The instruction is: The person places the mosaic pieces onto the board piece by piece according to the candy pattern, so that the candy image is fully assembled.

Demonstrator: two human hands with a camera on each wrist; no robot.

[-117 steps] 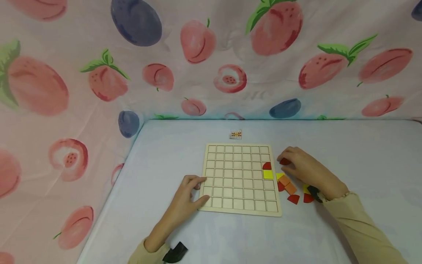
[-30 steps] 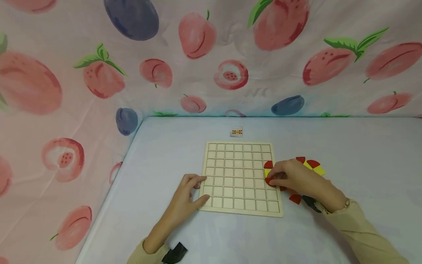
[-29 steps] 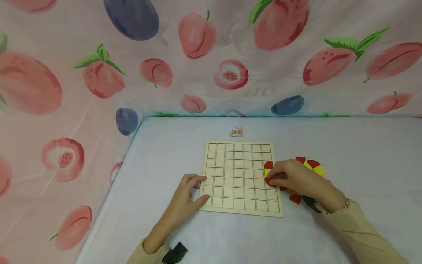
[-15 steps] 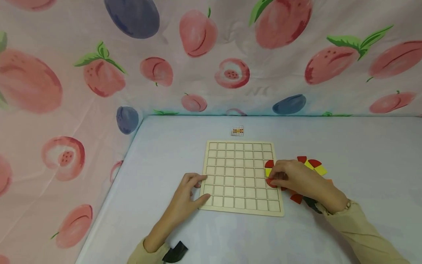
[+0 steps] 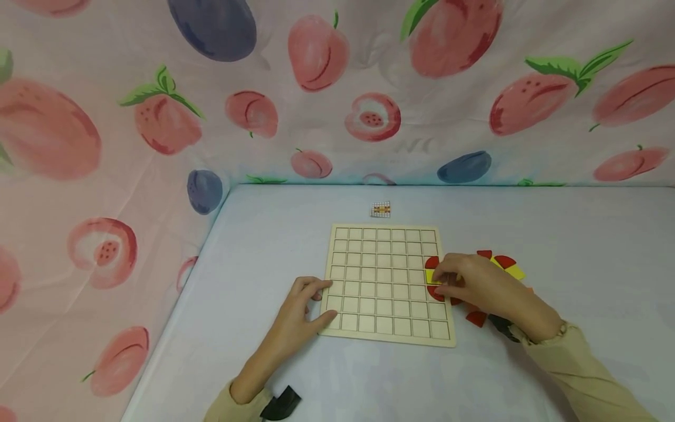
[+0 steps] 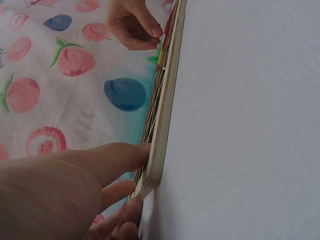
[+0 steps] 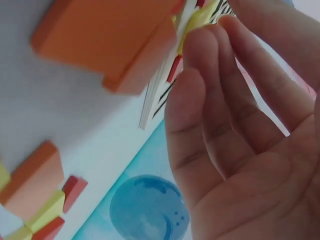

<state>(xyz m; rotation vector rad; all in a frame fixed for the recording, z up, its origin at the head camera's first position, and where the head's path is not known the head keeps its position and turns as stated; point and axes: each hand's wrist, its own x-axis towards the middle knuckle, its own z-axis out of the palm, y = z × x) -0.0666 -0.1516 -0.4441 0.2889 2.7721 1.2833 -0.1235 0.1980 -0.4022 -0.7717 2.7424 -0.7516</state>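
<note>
A wooden grid board (image 5: pixel 379 287) lies on the table. My left hand (image 5: pixel 295 310) rests at its left edge, thumb and forefinger spread apart with their tips on the rim. In the left wrist view, the thumb presses on the board's top while the other fingers sit by its corner. Along the right column are a yellow square (image 5: pixel 430 276), a red quarter-circle (image 5: pixel 432 262) above it and another red quarter-circle (image 5: pixel 435 294) below. Over these hovers my right hand (image 5: pixel 477 281), thumb and fingertips parted near the yellow square, nothing seen between them.
Right of the board lie loose pieces, partly hidden by the right hand: a red piece (image 5: pixel 505 261), a yellow square (image 5: pixel 515 272), another red quarter-circle (image 5: pixel 476 318) and orange blocks (image 7: pixel 95 35). A small printed pattern card (image 5: pixel 380 209) lies behind the board. Fruit-patterned cloth stands behind.
My right hand has brought a red quarter-circle from the board's right side into the cell below the yellow square. Its fingertips have since parted and lifted slightly from it. The left hand stays put.
</note>
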